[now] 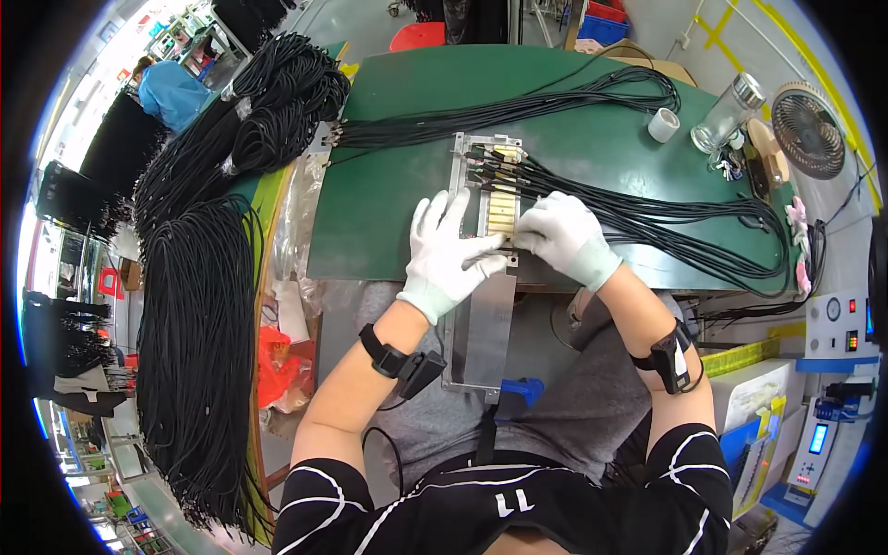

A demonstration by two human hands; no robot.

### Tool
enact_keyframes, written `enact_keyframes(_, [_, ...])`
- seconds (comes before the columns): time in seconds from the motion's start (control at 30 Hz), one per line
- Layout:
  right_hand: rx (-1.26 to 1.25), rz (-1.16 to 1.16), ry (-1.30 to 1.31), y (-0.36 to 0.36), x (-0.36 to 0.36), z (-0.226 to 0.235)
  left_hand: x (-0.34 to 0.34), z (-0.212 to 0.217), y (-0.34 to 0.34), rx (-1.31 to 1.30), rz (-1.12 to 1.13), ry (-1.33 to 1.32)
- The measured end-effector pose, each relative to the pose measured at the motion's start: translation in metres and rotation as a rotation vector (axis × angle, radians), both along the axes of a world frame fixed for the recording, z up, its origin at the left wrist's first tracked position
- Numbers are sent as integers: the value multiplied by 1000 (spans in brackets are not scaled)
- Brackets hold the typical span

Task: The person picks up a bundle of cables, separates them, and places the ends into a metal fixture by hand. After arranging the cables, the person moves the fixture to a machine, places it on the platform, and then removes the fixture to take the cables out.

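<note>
A metal fixture [458, 176] with a yellow slotted strip [502, 211] lies across the table's near edge and juts out over my lap. Several black cables [601, 199] have their ends set side by side in its far part and loop off to the right. My left hand [446, 254], white-gloved, rests at the fixture's left side with fingers spread, thumb and forefinger reaching toward its near slots. Across from it, my gloved right hand [562, 236] has its fingers pinched together at the strip's right edge; whatever sits between the fingertips is hidden.
More black cables [518, 111] stretch across the back of the green table [388, 213]. Large cable bundles [199, 342] hang at the left. Back right hold a white tape roll [663, 125], a glass bottle [729, 113] and a fan [807, 129]. A person in blue [173, 92] is far left.
</note>
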State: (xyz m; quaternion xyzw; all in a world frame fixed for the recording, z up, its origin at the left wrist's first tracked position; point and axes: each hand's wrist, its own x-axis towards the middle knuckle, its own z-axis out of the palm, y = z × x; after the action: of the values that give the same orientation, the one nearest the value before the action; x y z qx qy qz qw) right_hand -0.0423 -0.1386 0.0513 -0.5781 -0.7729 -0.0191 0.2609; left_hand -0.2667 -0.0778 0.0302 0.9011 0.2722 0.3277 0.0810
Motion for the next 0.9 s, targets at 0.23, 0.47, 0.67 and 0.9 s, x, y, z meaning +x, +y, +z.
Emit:
enact_keyframes(0.23, [60, -237, -131, 20, 23, -4, 2, -13, 6, -36, -2, 20])
enact_keyframes(0.47, [-68, -16, 46, 8, 23, 13, -8, -19, 19, -276, 266, -281])
enact_keyframes(0.67, [83, 118, 130, 10, -14, -5, -2, -5, 9, -237, 30, -241])
enact_keyframes(0.9, [-45, 112, 151, 8, 10, 5, -14, -19, 19, -427, 59, -523])
